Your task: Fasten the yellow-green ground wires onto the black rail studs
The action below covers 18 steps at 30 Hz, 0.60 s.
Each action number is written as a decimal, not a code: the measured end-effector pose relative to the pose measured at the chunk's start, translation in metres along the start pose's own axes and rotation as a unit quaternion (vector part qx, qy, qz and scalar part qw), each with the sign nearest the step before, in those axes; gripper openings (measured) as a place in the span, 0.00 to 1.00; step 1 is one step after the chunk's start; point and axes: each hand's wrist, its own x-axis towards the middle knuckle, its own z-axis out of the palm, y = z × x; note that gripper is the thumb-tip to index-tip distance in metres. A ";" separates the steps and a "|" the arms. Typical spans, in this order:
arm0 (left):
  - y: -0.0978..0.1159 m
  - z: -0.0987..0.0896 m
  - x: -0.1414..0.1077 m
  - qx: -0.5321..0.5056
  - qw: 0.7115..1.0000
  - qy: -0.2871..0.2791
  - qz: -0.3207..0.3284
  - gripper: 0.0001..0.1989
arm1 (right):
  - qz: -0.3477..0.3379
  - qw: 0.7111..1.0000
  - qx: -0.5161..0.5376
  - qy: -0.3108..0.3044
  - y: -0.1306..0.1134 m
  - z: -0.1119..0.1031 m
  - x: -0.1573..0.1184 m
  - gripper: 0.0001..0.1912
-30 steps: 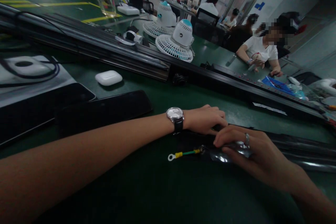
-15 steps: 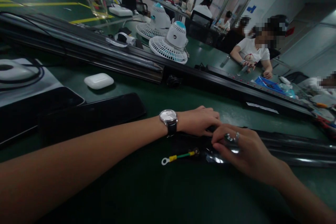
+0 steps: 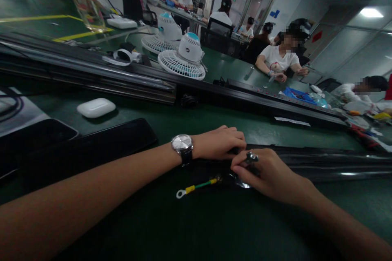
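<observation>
A long black bar [image 3: 330, 162], glossy as if wrapped in clear plastic film, lies on the green table. My left hand [image 3: 219, 142], a watch [image 3: 182, 143] on its wrist, is closed over the bar's near left end with its fingers curled. Against it, my right hand [image 3: 263, 171] is pinched, thumb against bent forefinger; whatever its fingertips hold is hidden. A shiny bit of plastic film [image 3: 243, 184] shows just below the right thumb. From the bar's end sticks a short green wire [image 3: 200, 185] with yellow sleeves and a ring terminal [image 3: 181, 194].
A black phone-like slab [image 3: 122, 136] and a white case [image 3: 96, 108] lie left of my hands. Beyond them, long dark rails [image 3: 245, 100] cross the table. Two white fans [image 3: 183, 57] stand behind these. Across the table sits a person [image 3: 280, 59] in a white shirt.
The view has swung slightly, so most things sit further left. My hands stay together at the bar's end in nearly the same pose. The person opposite has raised one hand.
</observation>
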 end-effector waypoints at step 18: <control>0.001 0.007 -0.001 0.021 1.000 0.006 0.006 0.04 | -0.020 0.998 0.003 0.064 -0.004 0.008 -0.006 0.06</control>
